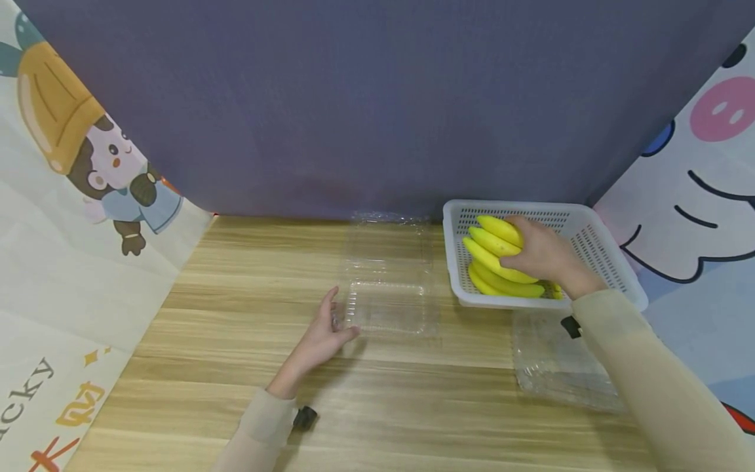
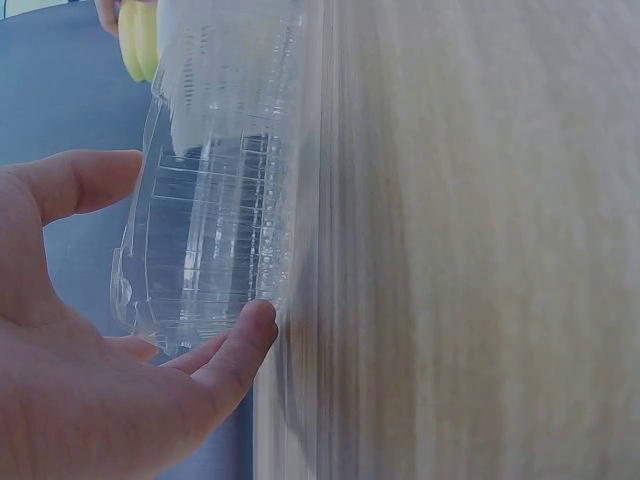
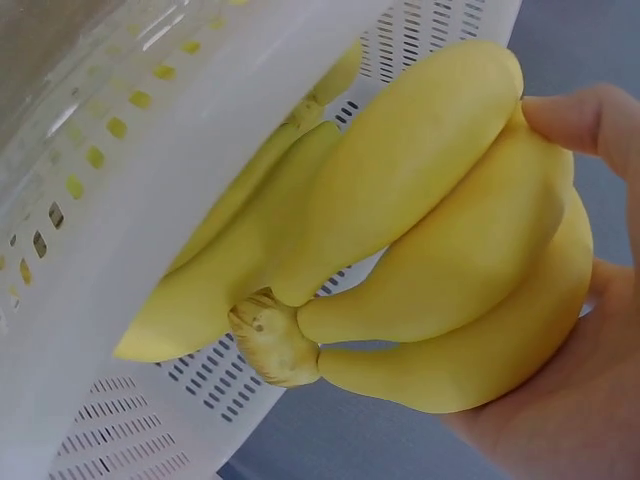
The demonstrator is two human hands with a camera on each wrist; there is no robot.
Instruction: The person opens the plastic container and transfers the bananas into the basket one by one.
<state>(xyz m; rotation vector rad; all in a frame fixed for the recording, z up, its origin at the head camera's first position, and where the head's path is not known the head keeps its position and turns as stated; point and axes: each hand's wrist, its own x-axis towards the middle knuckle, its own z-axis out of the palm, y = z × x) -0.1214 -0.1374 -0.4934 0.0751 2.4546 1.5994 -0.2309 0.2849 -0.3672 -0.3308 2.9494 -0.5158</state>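
My right hand (image 1: pixel 539 252) grips a bunch of yellow bananas (image 1: pixel 495 246) from above, inside the left part of a white perforated basket (image 1: pixel 616 269). Thumb and fingers go round the bunch in the right wrist view, its brown stem end (image 3: pixel 270 340) pointing away from the palm. More bananas (image 3: pixel 230 240) lie beneath, partly covered by the held ones. An unfolded clear plastic clamshell box (image 1: pixel 386 308) lies flat on the table. At its near left corner is my left hand (image 1: pixel 321 337), spread around the corner, its fingertips touching the plastic.
More clear plastic boxes (image 1: pixel 548 360) rest in front of the basket, partly hidden by the right sleeve (image 1: pixel 637 354). A dark blue panel (image 1: pixel 377 111) rises behind the wooden table (image 1: pixel 236 308). Printed cartoon sheets (image 1: pixel 65 216) flank the table on both sides.
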